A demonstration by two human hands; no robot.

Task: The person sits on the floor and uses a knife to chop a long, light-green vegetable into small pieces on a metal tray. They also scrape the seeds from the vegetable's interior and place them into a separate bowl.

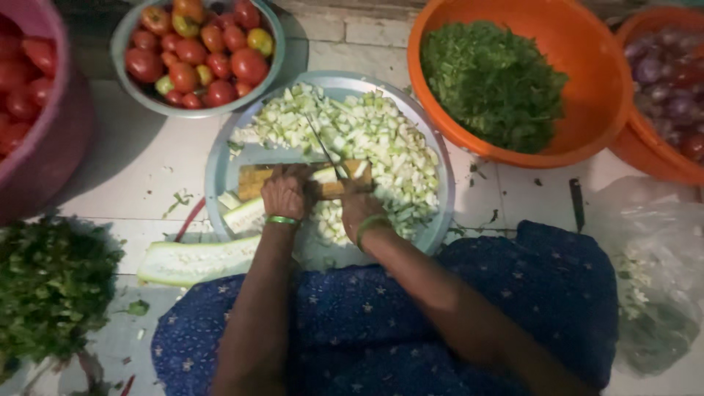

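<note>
A wide metal plate (220, 158) holds a heap of diced pale green gourd (352, 132) and a small wooden board (253, 180). My left hand (286, 194) presses a strip of gourd down on the board. My right hand (357, 207) grips a knife (326, 150) whose thin blade points away over the diced pieces. Both wrists wear green bangles. A halved long gourd (194, 260) lies on the floor beside the plate's near left rim, with another piece (246, 216) leaning on the plate.
A metal bowl of tomatoes (198, 51) stands behind the plate. Far right is an orange tub of chopped greens (499, 81), then an orange tub of red onions (671, 81). A pink tub of tomatoes (29, 95), a leafy bunch (51, 286), a plastic bag (653, 279).
</note>
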